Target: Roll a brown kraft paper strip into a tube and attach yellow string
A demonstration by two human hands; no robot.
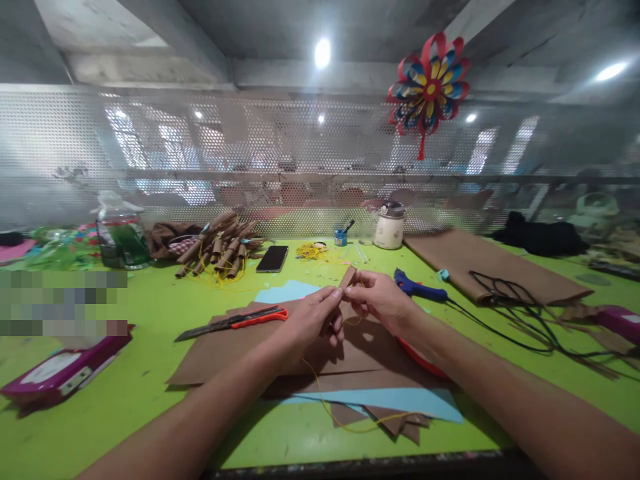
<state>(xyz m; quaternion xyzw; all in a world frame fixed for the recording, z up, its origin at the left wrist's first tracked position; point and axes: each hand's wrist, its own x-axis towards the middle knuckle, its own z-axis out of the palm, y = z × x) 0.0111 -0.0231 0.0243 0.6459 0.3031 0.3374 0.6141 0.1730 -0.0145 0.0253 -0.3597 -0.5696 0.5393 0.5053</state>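
Pinched between the fingertips of both my hands is a small brown paper strip (pixel 349 277), its upper end pointing up. My left hand (pixel 320 317) grips it from the left, my right hand (pixel 377 298) from the right. A thin yellow string (pixel 325 404) hangs near my hands and curls down towards the table edge. Below them lie brown paper sheets (pixel 225 360) over light blue paper (pixel 425 401). A utility knife (pixel 235 321) with a red-orange handle rests on the brown sheets, left of my left hand. The red curved thing (pixel 423 360) under my right forearm is partly hidden.
A blue glue gun (pixel 420 289) with a black cable (pixel 515 337) lies right. At the back are a phone (pixel 273 259), bundled brown paper rolls (pixel 225 250), yellow string (pixel 313 251) and a white bottle (pixel 389 227). Folded brown paper (pixel 500 263) and purple power strips (pixel 65 370) flank my workspace.
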